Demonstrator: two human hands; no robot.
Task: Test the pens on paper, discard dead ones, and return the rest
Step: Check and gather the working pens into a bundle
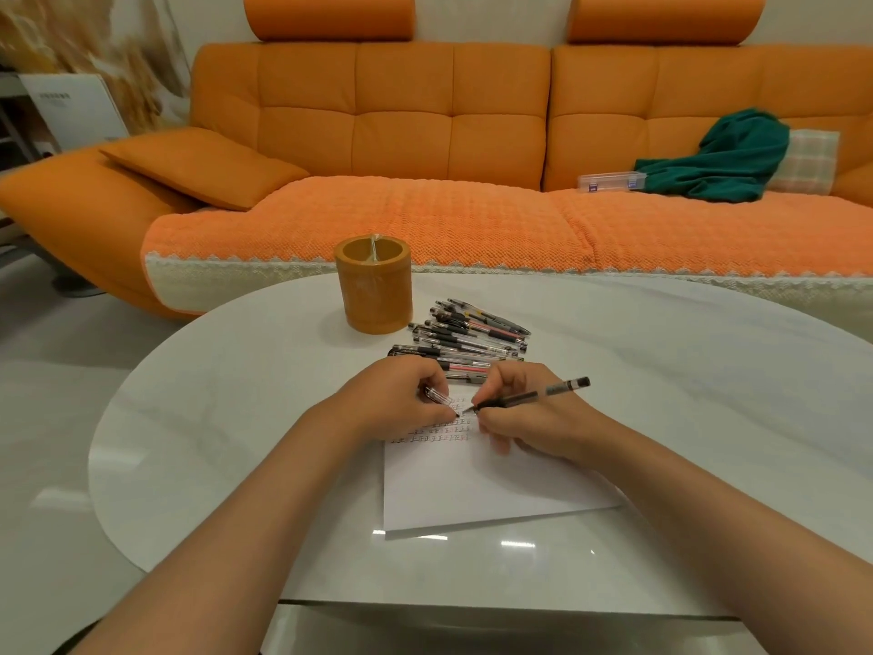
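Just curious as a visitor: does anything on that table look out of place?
Nothing spilled or damaged. The pens lie heaped on the table beside the orange holder, not in it, and the paper sits slightly askew.

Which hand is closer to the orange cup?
Left. The left hand is almost straight in front of the orange cup; the right hand, holding a pen, is farther right.

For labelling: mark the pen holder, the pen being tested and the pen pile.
pen holder (375, 300), head view, front wall.
pen being tested (524, 397), head view, mid barrel.
pen pile (472, 340), head view, middle pens.
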